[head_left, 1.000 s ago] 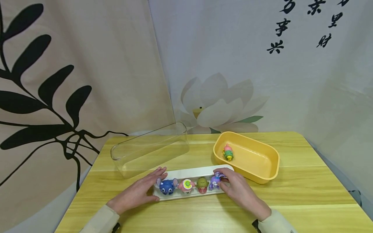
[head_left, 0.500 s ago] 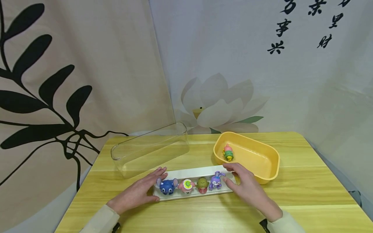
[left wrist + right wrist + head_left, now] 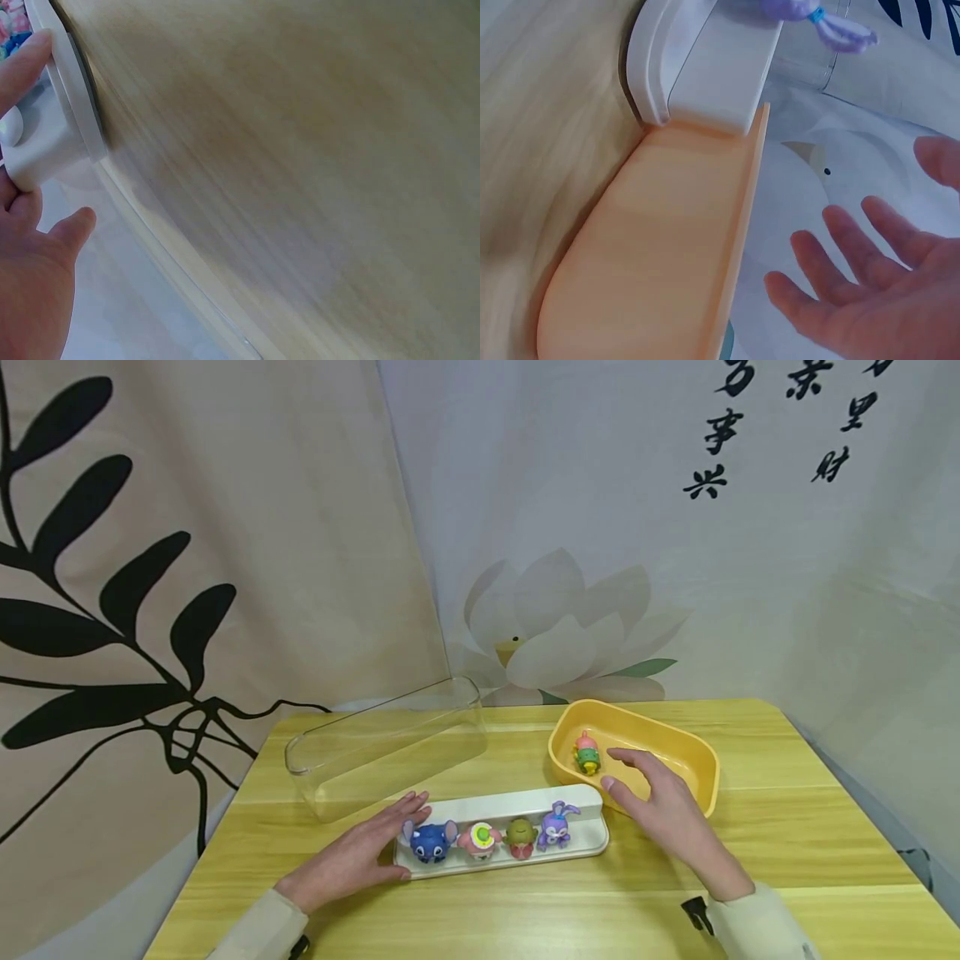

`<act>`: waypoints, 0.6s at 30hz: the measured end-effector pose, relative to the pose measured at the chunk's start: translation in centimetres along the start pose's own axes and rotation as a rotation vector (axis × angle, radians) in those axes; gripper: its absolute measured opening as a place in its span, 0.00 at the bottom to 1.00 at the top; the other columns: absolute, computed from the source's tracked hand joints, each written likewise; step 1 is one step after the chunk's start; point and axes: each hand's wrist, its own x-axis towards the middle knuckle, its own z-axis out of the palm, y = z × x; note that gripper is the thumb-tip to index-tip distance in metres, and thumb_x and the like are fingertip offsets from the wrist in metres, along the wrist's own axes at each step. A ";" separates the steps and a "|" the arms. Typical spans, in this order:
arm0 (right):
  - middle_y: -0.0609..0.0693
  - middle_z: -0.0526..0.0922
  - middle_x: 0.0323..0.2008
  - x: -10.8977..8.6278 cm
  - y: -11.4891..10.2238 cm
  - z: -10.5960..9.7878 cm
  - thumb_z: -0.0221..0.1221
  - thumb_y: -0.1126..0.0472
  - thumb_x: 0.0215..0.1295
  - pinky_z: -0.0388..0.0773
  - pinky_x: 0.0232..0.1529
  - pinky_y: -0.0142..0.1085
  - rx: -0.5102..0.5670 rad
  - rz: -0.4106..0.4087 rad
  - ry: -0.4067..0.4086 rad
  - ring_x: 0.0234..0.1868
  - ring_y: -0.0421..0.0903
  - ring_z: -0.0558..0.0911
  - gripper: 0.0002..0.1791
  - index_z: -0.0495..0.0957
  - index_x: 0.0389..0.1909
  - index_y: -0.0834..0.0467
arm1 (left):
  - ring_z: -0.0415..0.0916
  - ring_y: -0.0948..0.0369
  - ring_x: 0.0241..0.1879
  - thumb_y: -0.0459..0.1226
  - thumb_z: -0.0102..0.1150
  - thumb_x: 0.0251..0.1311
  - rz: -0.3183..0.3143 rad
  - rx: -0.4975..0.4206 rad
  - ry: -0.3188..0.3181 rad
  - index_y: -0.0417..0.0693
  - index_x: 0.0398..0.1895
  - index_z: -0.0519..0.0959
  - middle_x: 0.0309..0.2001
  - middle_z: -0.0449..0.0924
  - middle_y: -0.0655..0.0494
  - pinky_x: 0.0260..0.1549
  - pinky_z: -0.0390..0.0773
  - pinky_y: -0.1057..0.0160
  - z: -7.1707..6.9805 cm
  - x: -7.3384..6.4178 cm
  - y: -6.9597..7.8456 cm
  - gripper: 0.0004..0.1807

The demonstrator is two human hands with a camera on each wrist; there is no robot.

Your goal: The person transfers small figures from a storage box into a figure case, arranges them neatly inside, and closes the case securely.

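In the head view a white stepped display base [image 3: 507, 805] bears a row of small figurines. They are a blue big-eared one [image 3: 431, 842], a pink one with a yellow-and-white round top [image 3: 480, 838], an olive-green one [image 3: 521, 837] and a purple long-eared one [image 3: 555, 827]. My left hand [image 3: 358, 852] holds the base's left end, thumb at its front edge and fingers behind. Above the near side of a yellow bin [image 3: 693, 745] is my right hand [image 3: 667, 814], its thumb and fingers apart and nothing between them. A pink-and-green figurine [image 3: 587, 753] lies in that bin, left of the fingertips.
A clear plastic cover [image 3: 390, 747] lies behind the base at the back left of the wooden table [image 3: 795, 827]. The yellow bin sits close behind the base's right end. Behind the table hangs a printed curtain [image 3: 300, 527].
My right hand has let go of the purple figurine, which stays on the base, and has moved right and back over the yellow bin. The left hand has kept its place.
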 end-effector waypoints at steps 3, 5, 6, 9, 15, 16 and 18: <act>0.64 0.76 0.66 0.5 0.3 0.0 0.59 0.45 0.76 0.71 0.65 0.66 -0.008 0.023 -0.008 0.67 0.66 0.74 0.30 0.73 0.69 0.59 | 0.53 0.49 0.79 0.44 0.77 0.56 -0.007 0.000 -0.004 0.56 0.82 0.61 0.83 0.48 0.58 0.72 0.65 0.44 0.1 0.0 0.0 0.51; 0.64 0.75 0.68 0.9 0.4 0.1 0.59 0.44 0.75 0.70 0.66 0.66 -0.012 0.036 -0.016 0.68 0.67 0.72 0.31 0.72 0.70 0.59 | 0.53 0.50 0.79 0.45 0.77 0.56 -0.014 0.000 -0.009 0.57 0.82 0.60 0.83 0.48 0.58 0.72 0.65 0.44 0.1 0.0 0.0 0.51; 0.64 0.74 0.69 1.1 0.5 0.1 0.60 0.44 0.75 0.70 0.66 0.66 -0.015 0.042 -0.020 0.69 0.67 0.71 0.32 0.72 0.71 0.58 | 0.53 0.50 0.79 0.45 0.77 0.56 -0.015 0.000 -0.010 0.57 0.82 0.60 0.83 0.48 0.58 0.72 0.65 0.43 0.1 0.0 0.0 0.51; 0.63 0.72 0.71 1.8 0.6 0.3 0.60 0.42 0.74 0.68 0.68 0.66 -0.024 0.057 -0.034 0.71 0.66 0.69 0.34 0.70 0.72 0.58 | 0.53 0.50 0.79 0.45 0.77 0.56 -0.016 -0.001 -0.011 0.57 0.82 0.60 0.83 0.49 0.58 0.72 0.65 0.43 0.1 0.0 0.0 0.51; 0.63 0.67 0.74 3.3 0.7 0.8 0.61 0.43 0.73 0.65 0.71 0.65 -0.043 0.086 -0.073 0.74 0.66 0.66 0.39 0.64 0.76 0.60 | 0.53 0.49 0.79 0.45 0.77 0.55 -0.009 0.005 -0.006 0.56 0.82 0.60 0.83 0.50 0.55 0.71 0.65 0.43 0.1 0.0 0.1 0.51; 0.64 0.66 0.75 3.5 0.7 0.9 0.60 0.42 0.73 0.64 0.71 0.66 -0.048 0.094 -0.082 0.74 0.66 0.65 0.41 0.62 0.77 0.60 | 0.53 0.49 0.79 0.45 0.77 0.55 -0.008 0.005 -0.005 0.55 0.81 0.61 0.83 0.50 0.55 0.71 0.65 0.43 0.1 0.0 0.1 0.51; 0.64 0.63 0.77 3.9 0.7 1.0 0.60 0.42 0.73 0.63 0.72 0.66 -0.057 0.105 -0.098 0.75 0.66 0.63 0.43 0.58 0.79 0.61 | 0.54 0.49 0.79 0.45 0.77 0.55 -0.006 0.007 -0.002 0.55 0.81 0.61 0.83 0.50 0.55 0.71 0.65 0.44 0.0 0.0 0.1 0.51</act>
